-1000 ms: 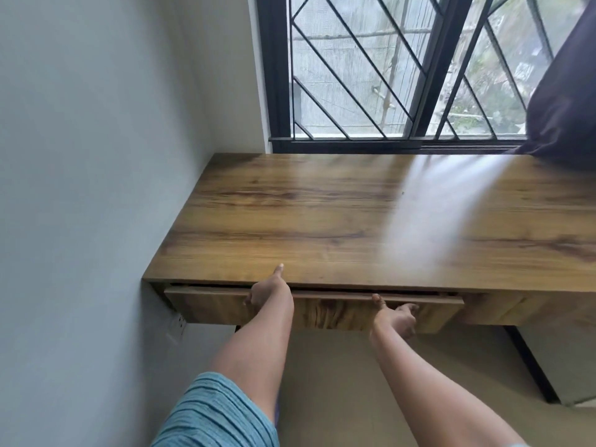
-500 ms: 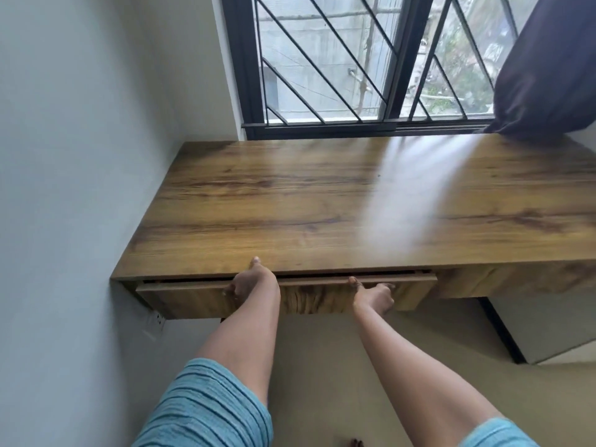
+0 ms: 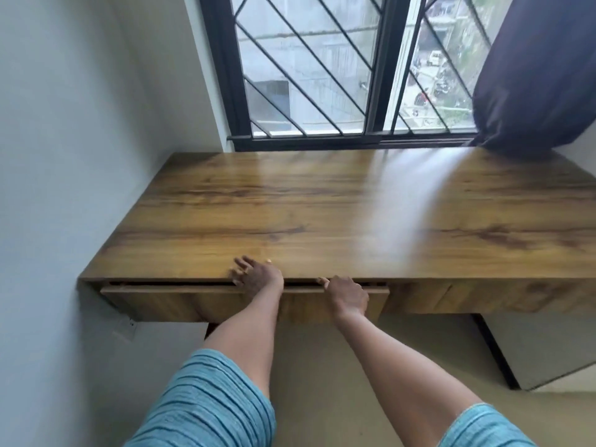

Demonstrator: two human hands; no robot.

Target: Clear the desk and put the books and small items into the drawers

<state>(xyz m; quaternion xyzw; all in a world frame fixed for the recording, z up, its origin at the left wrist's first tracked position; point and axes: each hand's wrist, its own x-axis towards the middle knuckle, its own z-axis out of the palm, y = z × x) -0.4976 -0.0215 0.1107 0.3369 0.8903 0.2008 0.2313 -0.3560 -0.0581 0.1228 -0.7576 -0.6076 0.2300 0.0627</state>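
Both arms reach out almost straight to the front of the desk [image 3: 322, 204], where the drawer [image 3: 161, 300] hangs under its left part, pulled out only a crack. The left hand [image 3: 254, 277] lies over the desk's front edge with its fingers straight and spread apart, gripping nothing. The right hand [image 3: 346, 293] sits just beside it, knuckles up, thumb along the top lip of the drawer front and fingers hooked over that lip into the gap.

Both bare arms reach far forward; left hand [image 3: 256, 279] splays straight fingers, right hand [image 3: 346, 293] grips the brown wooden drawer [image 3: 161, 298].
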